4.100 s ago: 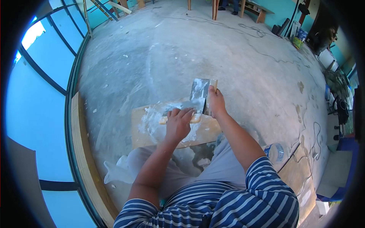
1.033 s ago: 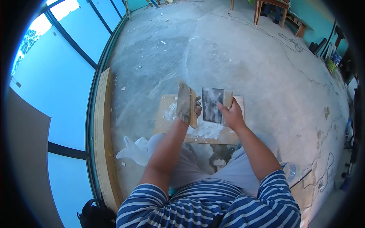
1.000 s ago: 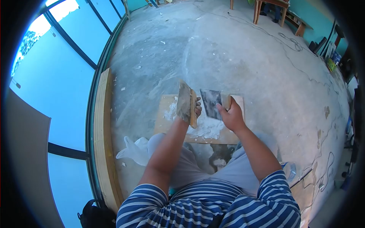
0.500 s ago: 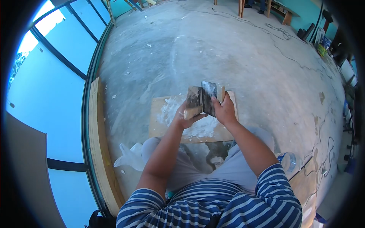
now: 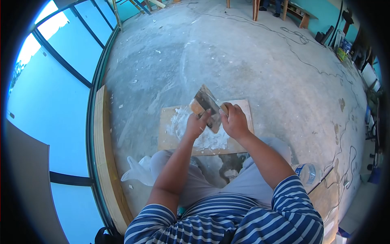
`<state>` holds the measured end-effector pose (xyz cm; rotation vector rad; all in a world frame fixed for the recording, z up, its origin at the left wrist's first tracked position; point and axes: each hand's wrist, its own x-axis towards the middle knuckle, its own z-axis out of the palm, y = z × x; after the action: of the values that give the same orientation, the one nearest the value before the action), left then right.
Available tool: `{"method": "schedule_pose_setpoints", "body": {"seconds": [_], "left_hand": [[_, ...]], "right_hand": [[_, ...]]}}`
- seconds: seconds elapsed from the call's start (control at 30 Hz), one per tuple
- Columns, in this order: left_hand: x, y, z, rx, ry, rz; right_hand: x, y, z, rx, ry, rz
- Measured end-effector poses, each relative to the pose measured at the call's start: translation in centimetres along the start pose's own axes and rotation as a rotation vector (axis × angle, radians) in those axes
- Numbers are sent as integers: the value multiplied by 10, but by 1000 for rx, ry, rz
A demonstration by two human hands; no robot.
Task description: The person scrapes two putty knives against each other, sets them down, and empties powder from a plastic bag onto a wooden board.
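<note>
My left hand [image 5: 196, 124] is closed around a wide putty knife [image 5: 206, 99] with a wooden back edge and a smeared metal blade, held tilted. Close beside it, my right hand [image 5: 235, 121] grips a second putty knife [image 5: 224, 107]; only its wooden edge shows clearly, and the rest is overlapped by the first blade and my fingers. Both tools are above a wooden board [image 5: 164, 138] on the floor in front of my legs. White paste [image 5: 209, 141] is spread across the board in lumps and smears.
A white plastic bag [image 5: 139, 170] lies by my left knee, and a clear plastic container [image 5: 307, 173] is by my right. A long timber beam [image 5: 105, 154] runs along the glass panels at left. Cables [image 5: 302, 38] trail over the floor; a person's legs [image 5: 277, 8] show far back.
The putty knives have turned from standing nearly upright side by side to tilted and overlapping. My hands have moved slightly, with both tools still held.
</note>
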<state>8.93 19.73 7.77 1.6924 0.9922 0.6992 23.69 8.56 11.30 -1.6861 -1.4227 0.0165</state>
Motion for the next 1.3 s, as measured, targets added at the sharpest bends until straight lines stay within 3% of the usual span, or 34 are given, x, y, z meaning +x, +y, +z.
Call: {"method": "schedule_pose_setpoints", "body": {"seconds": [0.17, 0.3, 0.37, 0.5, 0.57, 0.7, 0.8, 0.93, 0.97, 1.07, 1.2, 1.3], "left_hand": [[-1, -12, 9, -515, -57, 28], [-11, -11, 27, -541, -64, -9], [-16, -13, 34, -470, -19, 45], [-14, -14, 31, -304, -6, 70], [-14, -11, 32, -332, 2, 73], [-16, -9, 36, -469, 20, 46], [-17, -6, 33, -460, 19, 37], [-20, 14, 28, -458, 32, -6], [-23, 19, 28, -485, 38, -24], [-21, 6, 29, -545, 36, 42], [-7, -13, 15, -242, 160, 266], [-7, -16, 10, -49, 173, 383]], "right_hand": [[-9, -8, 8, -2, -77, -238], [-8, -16, 15, -42, -96, -41], [-2, -21, 10, -38, -108, 115], [3, -11, 12, -8, -67, 221], [0, -12, 17, -12, -72, 224], [-14, -20, 16, 41, -32, 0], [3, -2, 20, -46, -19, 180], [-15, -17, 22, -8, -39, -2], [-9, 0, 35, -153, -74, 12], [8, 9, 16, -90, -12, 211], [-18, -11, 30, 6, -28, -55], [-11, -6, 28, -77, -92, 95]]}}
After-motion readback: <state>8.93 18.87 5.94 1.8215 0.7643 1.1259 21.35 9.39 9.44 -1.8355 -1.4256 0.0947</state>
